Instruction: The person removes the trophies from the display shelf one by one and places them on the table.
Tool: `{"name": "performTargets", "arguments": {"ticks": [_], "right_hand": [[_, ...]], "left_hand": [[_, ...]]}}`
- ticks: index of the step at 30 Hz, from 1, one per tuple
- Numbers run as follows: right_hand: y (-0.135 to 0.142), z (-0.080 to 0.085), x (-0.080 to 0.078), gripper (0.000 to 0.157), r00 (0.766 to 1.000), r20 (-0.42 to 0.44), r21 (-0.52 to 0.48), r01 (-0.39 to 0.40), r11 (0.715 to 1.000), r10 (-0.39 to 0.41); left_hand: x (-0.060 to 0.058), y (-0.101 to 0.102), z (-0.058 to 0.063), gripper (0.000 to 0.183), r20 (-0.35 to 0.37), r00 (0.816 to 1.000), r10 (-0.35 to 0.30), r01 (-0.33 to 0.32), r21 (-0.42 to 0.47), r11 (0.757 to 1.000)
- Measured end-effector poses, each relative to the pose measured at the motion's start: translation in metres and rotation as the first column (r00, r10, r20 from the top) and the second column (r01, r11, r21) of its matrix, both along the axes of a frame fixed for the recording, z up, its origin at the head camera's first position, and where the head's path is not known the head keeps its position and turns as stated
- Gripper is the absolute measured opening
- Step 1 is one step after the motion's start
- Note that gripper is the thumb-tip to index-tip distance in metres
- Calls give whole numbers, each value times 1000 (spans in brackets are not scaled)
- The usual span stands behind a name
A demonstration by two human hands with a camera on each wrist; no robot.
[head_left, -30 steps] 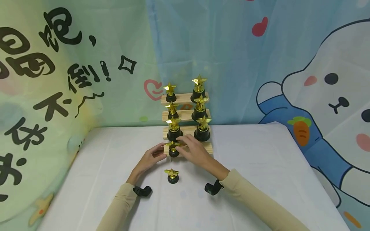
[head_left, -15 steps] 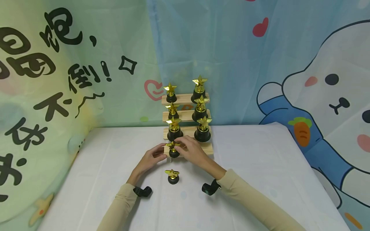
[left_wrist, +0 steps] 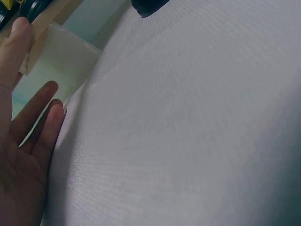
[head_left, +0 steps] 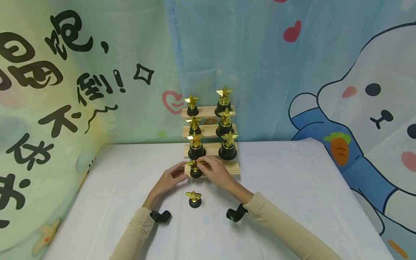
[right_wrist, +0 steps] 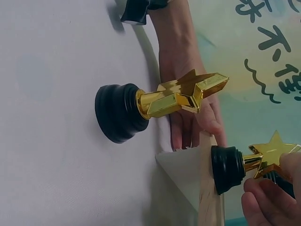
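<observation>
A small gold star trophy point(head_left: 195, 173) with a black base stands at the left end of the lowest step of a wooden display stand point(head_left: 231, 167). My right hand point(head_left: 217, 172) pinches its star between thumb and fingers; in the right wrist view the base of this trophy point(right_wrist: 227, 170) sits against the board. My left hand point(head_left: 169, 177) holds the left end of that same step, thumb on the near side, with the lower fingers point(left_wrist: 44, 101) extended below it. A second small star trophy point(head_left: 195, 200) stands on the tablecloth in front of the stand.
Larger and smaller star trophies stand in pairs on the upper steps, such as a big one point(head_left: 228, 148) at the right. White cloth point(head_left: 276, 173) covers the table. Behind the stand hangs a printed backdrop point(head_left: 260, 90).
My right hand and wrist have shifted slightly left, with the fingers still at the star. My left hand and the trophies look unmoved.
</observation>
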State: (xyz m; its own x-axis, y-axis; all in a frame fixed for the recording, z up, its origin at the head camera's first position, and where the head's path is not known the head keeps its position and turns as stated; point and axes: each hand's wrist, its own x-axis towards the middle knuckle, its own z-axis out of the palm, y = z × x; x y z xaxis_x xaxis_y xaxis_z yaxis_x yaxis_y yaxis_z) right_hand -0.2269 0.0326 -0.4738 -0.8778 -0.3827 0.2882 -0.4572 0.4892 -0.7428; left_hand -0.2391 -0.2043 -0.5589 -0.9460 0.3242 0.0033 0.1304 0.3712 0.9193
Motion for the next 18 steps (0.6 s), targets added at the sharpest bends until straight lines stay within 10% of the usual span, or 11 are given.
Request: {"name": "performTargets", "arguments": {"ticks": [18], "right_hand": [[9, -2, 9, 20, 994, 112, -90, 25, 996, -14]], "left_hand": [[-1, 0, -2, 58, -16, 1000, -5, 5, 17, 1000]]}}
